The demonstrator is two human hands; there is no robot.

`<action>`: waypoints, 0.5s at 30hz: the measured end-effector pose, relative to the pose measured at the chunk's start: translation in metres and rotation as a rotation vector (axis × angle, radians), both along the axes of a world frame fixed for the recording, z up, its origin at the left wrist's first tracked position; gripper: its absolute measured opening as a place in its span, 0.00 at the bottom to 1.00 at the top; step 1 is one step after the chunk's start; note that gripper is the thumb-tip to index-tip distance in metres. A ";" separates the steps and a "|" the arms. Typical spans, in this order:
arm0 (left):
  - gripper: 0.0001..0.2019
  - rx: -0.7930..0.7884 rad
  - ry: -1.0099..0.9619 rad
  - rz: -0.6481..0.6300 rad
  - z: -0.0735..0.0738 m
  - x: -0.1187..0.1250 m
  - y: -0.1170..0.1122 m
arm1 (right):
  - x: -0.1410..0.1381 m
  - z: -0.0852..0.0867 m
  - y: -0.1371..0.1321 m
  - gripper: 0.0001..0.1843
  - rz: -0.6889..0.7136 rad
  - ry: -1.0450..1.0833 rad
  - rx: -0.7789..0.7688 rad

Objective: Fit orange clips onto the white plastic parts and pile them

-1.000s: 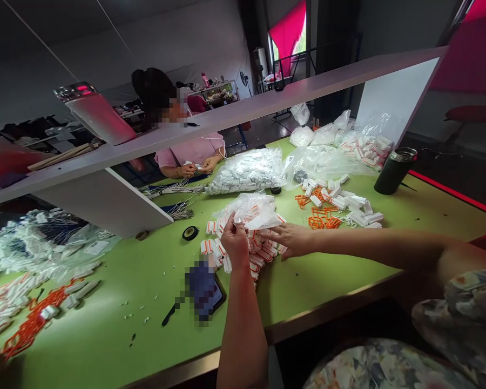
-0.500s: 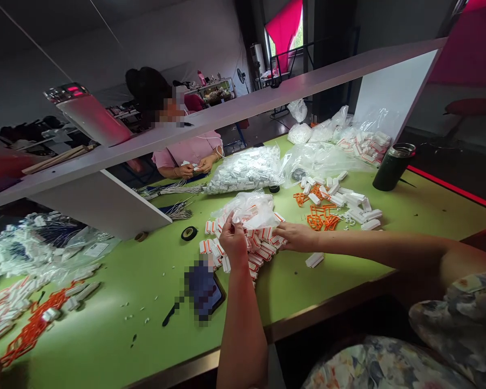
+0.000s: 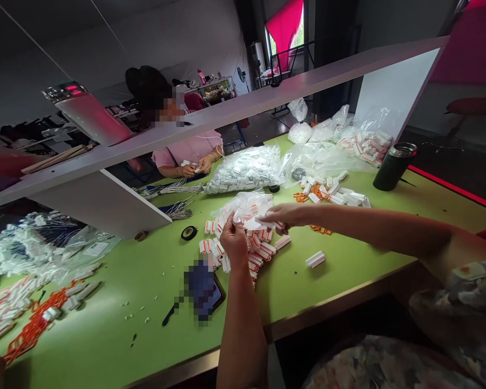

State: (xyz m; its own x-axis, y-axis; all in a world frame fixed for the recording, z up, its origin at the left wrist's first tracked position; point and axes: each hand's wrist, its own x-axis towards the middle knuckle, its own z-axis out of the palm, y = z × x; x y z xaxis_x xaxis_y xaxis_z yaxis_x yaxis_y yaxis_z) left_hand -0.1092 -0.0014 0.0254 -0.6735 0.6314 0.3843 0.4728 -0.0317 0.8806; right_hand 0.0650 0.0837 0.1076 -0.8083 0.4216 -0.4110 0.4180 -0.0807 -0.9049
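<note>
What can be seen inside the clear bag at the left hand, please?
Pieces with orange strips show through the clear bag, but blurry folds hide whether they lie inside or behind it. The left hand covers part of its near edge.

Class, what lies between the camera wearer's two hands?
The head view shows a clear plastic bag and orange-striped white pieces between left hand and right hand.

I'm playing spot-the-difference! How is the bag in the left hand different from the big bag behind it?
Size: the held bag is smaller than the big bag.
Fullness: the held bag looks slack; the big bag bulges with white pieces.
Place: the left hand pinches the held bag over striped pieces; the big bag lies on the green table.
Both are see-through plastic.
</note>
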 end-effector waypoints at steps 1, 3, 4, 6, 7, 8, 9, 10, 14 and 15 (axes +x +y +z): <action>0.21 0.008 -0.009 -0.001 0.000 0.000 0.000 | -0.010 0.003 0.004 0.25 -0.096 0.000 -0.066; 0.21 0.019 -0.031 0.000 -0.001 -0.002 0.000 | -0.027 0.007 0.009 0.21 -0.256 0.110 -0.196; 0.21 0.018 -0.034 0.001 -0.001 -0.002 0.000 | -0.032 0.009 0.010 0.20 -0.299 0.176 -0.226; 0.20 0.008 -0.033 0.011 -0.001 -0.003 0.000 | -0.032 0.009 0.008 0.19 -0.319 0.273 -0.152; 0.19 0.004 -0.029 0.018 -0.001 -0.003 0.000 | -0.028 0.007 0.004 0.20 -0.308 0.281 -0.036; 0.19 0.005 -0.022 0.024 0.000 -0.003 0.000 | -0.021 0.003 0.000 0.20 -0.296 0.271 0.133; 0.18 0.011 -0.014 0.032 0.000 -0.003 0.000 | -0.012 -0.003 -0.004 0.18 -0.266 0.251 0.335; 0.18 0.019 -0.009 0.036 0.001 -0.003 0.000 | -0.003 -0.012 -0.009 0.16 -0.218 0.224 0.561; 0.18 0.043 -0.023 0.016 0.001 -0.001 0.001 | 0.026 -0.057 -0.023 0.14 0.166 0.063 1.180; 0.19 0.040 -0.026 0.009 0.000 0.000 0.002 | 0.029 -0.068 -0.025 0.19 0.234 0.020 1.242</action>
State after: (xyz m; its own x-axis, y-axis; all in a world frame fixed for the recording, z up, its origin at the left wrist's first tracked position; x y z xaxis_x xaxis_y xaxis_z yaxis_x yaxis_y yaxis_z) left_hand -0.1096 0.0005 0.0251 -0.6889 0.6101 0.3914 0.4502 -0.0631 0.8907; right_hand 0.0943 0.0586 0.0396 -0.9169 0.3602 0.1717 0.2928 0.8997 -0.3238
